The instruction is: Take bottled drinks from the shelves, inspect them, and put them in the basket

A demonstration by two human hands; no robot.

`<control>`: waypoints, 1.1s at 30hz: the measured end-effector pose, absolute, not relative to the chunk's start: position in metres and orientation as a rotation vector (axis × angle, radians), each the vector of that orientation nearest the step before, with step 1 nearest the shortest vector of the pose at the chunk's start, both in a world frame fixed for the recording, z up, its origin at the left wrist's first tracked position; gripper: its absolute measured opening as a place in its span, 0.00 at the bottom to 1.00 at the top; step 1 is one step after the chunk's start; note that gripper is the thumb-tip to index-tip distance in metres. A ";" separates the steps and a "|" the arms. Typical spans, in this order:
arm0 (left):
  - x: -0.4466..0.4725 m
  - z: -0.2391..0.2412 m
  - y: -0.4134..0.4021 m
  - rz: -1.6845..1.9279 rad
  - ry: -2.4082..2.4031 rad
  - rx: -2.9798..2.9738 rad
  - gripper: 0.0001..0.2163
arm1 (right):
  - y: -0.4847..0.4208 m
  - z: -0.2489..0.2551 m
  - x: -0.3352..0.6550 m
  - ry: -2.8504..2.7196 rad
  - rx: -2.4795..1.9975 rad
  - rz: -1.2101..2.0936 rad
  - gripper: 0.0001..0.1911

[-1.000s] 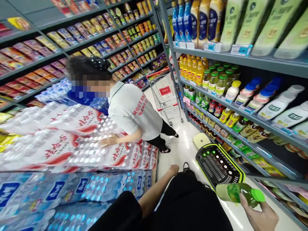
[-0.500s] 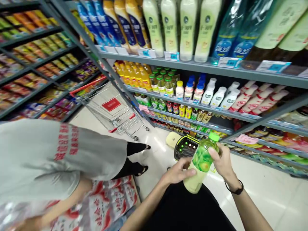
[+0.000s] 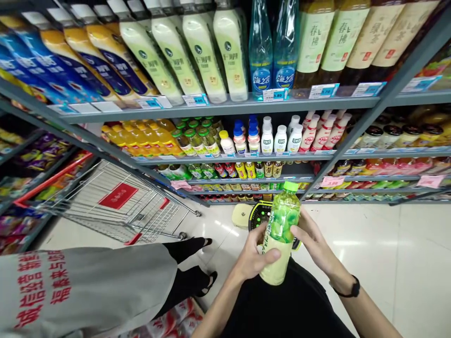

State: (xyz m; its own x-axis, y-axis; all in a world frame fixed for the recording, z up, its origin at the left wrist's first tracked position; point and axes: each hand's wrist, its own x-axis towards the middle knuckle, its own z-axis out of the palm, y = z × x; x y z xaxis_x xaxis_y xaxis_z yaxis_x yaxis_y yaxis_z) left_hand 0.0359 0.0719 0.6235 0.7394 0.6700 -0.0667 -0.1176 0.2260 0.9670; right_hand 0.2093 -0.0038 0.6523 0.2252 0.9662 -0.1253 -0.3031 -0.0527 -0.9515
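Note:
A green-capped drink bottle (image 3: 282, 230) with a green fruit label is held nearly upright before my body. My left hand (image 3: 255, 256) wraps round its lower left side, the thumb lying across the front. On the right, my right hand (image 3: 312, 241) grips it around the middle, with the thumb at the label's edge and the fingers hidden behind. A dark basket with a yellow-green rim (image 3: 251, 217) sits on the floor behind the bottle, partly covered by it.
Drink shelves (image 3: 218, 109) run across the front. At left are a metal shopping cart (image 3: 105, 216) and a person in a grey shirt (image 3: 116, 291). A pale lid-like object (image 3: 242, 215) lies beside the basket, on the tiled floor (image 3: 369, 239).
The view has swung right. The bottle has turned so that more of its lettering shows, and it stands more upright. My right hand has shifted from near the cap down to its middle.

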 end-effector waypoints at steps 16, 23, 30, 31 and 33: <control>0.035 0.620 0.066 0.326 0.281 0.548 0.38 | -0.009 0.660 0.192 -0.830 -0.923 1.422 0.49; 0.034 0.623 0.069 0.258 0.247 0.484 0.41 | -0.005 0.659 0.183 -0.799 -1.021 1.326 0.50; 0.032 0.620 0.073 0.230 0.144 0.342 0.38 | -0.001 0.650 0.184 -0.815 -0.995 1.304 0.45; 0.033 0.618 0.075 0.202 0.120 0.318 0.38 | 0.002 0.646 0.185 -0.778 -0.995 1.293 0.46; 0.034 0.614 0.077 0.089 0.084 0.284 0.40 | 0.010 0.638 0.186 -0.672 -1.000 1.277 0.49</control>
